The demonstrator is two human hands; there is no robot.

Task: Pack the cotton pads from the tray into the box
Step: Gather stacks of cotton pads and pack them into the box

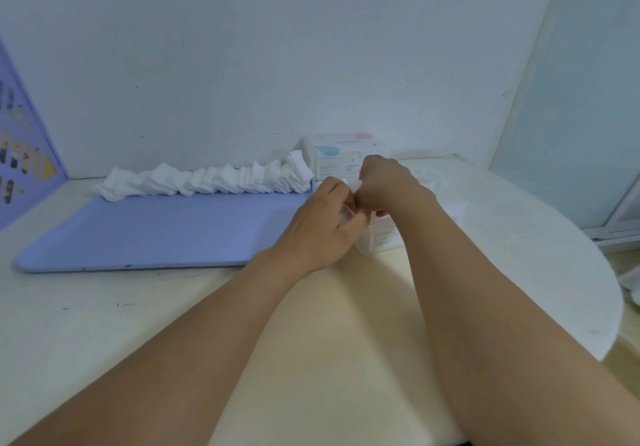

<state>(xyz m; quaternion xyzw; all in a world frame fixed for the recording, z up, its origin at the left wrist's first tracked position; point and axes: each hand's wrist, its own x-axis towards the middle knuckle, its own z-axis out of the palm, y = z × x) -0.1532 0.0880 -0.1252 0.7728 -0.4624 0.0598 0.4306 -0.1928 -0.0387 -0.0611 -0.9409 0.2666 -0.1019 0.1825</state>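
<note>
Fingers (341,192) of the left hand (320,227) curl around the near upper edge of a small white box (381,236), while the right hand (388,182) hovers knuckles-up just above it, its own fingers folded under and out of sight; whether they pinch a pad or the box flap cannot be told. Both bare forearms reach in from the bottom edge across a cream table (311,341). The box stands just off the right end of a lilac tray (138,231), with small print showing on its near face.

Along the tray's far rim a long row of white cotton pads (207,181) leans like fallen dominoes, from the left corner almost to the hands. Most of the tray in front of the row is bare. By the look of the row still waiting, the packing is far from finished.

The pads appear feather-light, soft and easily crushed; they would likely fan apart or shed if taken loosely. A sensible hold is a gentle pinch across the flat faces of a short stack, squeezed just enough to keep the edges aligned for the narrow box mouth. The box itself looks thin-walled and light, so it probably needs the steadying hand.

Behind the hands a second package (346,155), with pink and blue marks, rests against the pale wall (277,47). A printed panel (20,155) stands far left.
</note>
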